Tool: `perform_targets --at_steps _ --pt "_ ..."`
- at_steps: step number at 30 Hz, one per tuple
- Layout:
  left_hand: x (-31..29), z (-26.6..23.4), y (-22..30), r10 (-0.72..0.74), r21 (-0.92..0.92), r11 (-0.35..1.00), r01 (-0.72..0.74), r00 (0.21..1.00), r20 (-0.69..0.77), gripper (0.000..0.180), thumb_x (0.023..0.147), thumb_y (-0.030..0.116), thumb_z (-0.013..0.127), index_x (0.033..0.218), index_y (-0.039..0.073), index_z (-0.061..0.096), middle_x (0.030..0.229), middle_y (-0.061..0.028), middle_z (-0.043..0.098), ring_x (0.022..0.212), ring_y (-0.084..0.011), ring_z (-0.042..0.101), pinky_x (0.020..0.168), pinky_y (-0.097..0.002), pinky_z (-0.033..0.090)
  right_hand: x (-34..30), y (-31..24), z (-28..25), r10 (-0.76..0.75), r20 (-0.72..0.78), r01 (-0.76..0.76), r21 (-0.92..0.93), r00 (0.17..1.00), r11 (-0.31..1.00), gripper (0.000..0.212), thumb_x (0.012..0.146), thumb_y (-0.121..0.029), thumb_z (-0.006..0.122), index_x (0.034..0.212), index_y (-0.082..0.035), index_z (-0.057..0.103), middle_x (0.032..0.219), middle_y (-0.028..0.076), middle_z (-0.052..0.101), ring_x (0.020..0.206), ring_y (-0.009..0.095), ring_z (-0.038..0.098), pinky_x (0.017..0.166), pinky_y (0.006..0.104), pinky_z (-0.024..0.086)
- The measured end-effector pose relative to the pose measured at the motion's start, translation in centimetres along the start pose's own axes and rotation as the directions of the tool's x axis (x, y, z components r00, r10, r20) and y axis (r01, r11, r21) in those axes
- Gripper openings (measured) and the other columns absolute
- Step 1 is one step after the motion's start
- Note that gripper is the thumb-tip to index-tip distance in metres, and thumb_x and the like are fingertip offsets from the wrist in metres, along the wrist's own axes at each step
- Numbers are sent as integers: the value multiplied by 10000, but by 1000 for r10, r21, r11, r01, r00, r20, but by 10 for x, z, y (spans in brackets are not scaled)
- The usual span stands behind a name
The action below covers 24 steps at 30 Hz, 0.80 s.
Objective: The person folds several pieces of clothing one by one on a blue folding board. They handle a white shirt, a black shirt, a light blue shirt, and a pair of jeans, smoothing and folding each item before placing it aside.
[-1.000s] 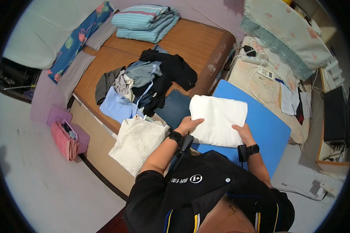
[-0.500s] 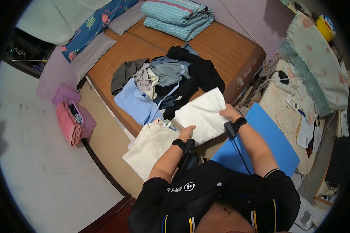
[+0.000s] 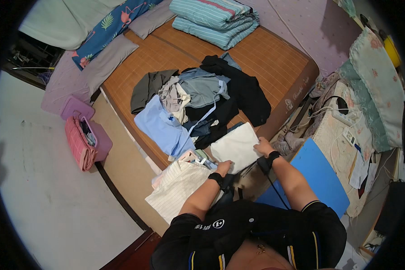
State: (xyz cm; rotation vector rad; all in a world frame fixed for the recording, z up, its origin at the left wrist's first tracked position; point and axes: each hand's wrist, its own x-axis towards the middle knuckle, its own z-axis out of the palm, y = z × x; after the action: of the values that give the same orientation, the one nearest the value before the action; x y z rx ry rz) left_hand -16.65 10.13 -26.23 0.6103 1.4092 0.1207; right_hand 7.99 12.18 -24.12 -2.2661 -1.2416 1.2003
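A folded white cloth (image 3: 236, 146), whose exact kind of garment I cannot make out, is held at the near edge of the bed. The fingers of my left hand (image 3: 223, 168) are closed on its lower left corner. At its right edge, my right hand (image 3: 264, 147) grips it too. Beside my left forearm lies a cream striped cloth (image 3: 177, 184), draped over the bed's edge. Just beyond the white cloth is a heap of clothes: a light blue garment (image 3: 162, 128), a grey-blue one (image 3: 200, 92), a dark grey one (image 3: 150, 90) and black trousers (image 3: 256, 101).
The heap rests on a bed with a brown mat (image 3: 166, 49). A striped turquoise quilt (image 3: 213, 27) is folded at its far end. Left of the bed stands a purple bin (image 3: 104, 141) with a pink cloth (image 3: 80, 144). A blue board (image 3: 321, 173) and a cluttered side table are right.
The white cloth has become smaller and more compact, folded over between my hands. Both hands keep hold of it. My view has shifted slightly.
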Motion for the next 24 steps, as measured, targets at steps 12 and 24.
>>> perform_targets --at_steps 12,24 --pt "-58 -50 76 288 -406 874 -269 958 -15 310 793 134 557 1070 11 494 910 -57 534 820 -136 517 716 -241 429 18 -61 21 -150 189 126 134 971 983 195 726 -150 591 743 43 615 838 188 599 762 305 557 697 395 436" --pt "-106 -91 110 362 -567 771 -291 932 13 240 879 111 464 1068 -35 490 1039 -94 527 995 -207 528 845 -318 437 110 -66 -7 222 -256 -233 -14 941 972 358 729 -100 534 1082 -55 566 1305 201 345 1161 367 375 985 391 322"
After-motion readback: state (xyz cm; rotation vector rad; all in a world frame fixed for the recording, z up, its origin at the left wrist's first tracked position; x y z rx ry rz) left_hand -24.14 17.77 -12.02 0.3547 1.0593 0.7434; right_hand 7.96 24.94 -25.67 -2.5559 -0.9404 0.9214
